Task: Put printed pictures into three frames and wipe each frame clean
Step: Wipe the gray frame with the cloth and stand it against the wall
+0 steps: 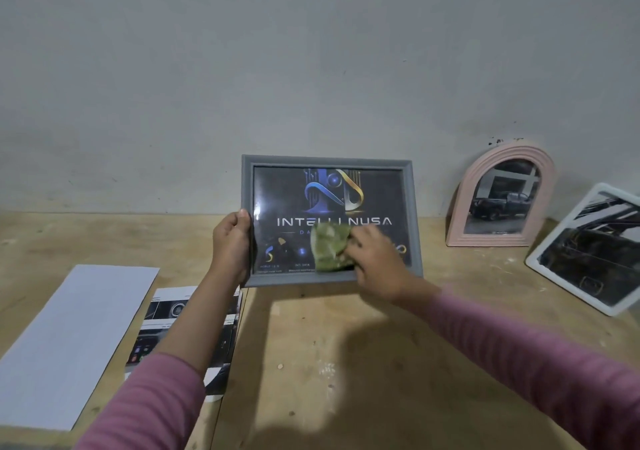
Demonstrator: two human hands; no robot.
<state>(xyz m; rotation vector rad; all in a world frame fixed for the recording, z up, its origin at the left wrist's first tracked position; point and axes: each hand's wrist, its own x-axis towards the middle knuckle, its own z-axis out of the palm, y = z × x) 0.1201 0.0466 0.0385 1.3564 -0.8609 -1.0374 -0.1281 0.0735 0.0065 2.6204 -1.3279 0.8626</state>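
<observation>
Right hand (372, 259) presses a bunched green cloth (329, 247) against the glass, grip curled round it, low on the dark printed picture (329, 204). Left hand (231, 245) clamps the grey frame (327, 161) by its left edge, holding it upright above the wooden surface (346, 363). Far right, a pink arched frame (464, 207) and a white frame (620, 307) lean back. Near left lie a white sheet (69, 339) and printed pictures (162, 325).

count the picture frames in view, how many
3. The grey frame is held up at centre, left hand gripping its left edge. The pink arched frame leans on the wall to the right. The white frame lies tilted at far right, partly cut off.
</observation>
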